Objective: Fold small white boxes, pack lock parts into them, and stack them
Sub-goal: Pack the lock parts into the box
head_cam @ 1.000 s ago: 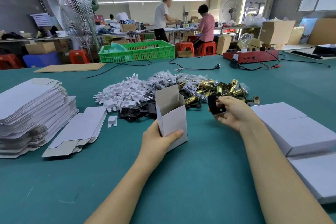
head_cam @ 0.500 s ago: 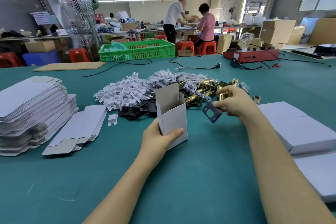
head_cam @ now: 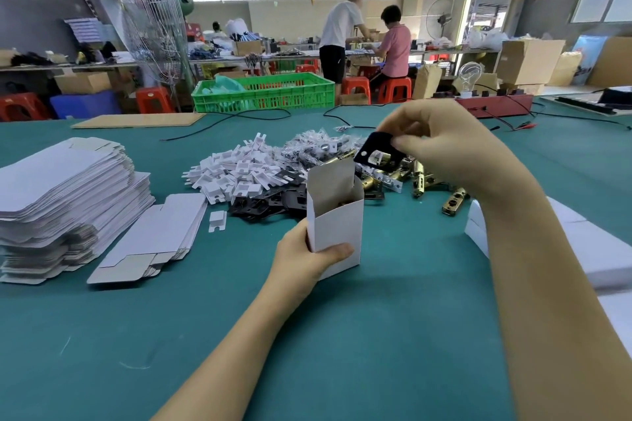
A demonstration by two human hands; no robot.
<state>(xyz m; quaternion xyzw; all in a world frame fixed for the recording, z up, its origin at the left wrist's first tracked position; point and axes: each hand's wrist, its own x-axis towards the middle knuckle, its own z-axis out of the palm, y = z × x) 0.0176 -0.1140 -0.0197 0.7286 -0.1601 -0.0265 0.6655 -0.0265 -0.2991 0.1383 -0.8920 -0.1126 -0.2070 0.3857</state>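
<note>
Since the earlier frame, the black plate (head_cam: 375, 155) has been raised by the right hand (head_cam: 444, 150) and is pinched above the open white box (head_cam: 337, 220). That box is gripped upright on the green worktop (head_cam: 393, 318) by the left hand (head_cam: 307, 256).

The left hand (head_cam: 307, 255) grips a small white box (head_cam: 337, 219) standing upright on the green table (head_cam: 393, 318), top flap open. Above and to the right of its mouth, the right hand (head_cam: 455, 150) pinches a black plate (head_cam: 376, 155) (a window cut through it). Behind lie loose lock parts (head_cam: 307, 167), with flat box blanks (head_cam: 65, 195) stacked at left.
</note>
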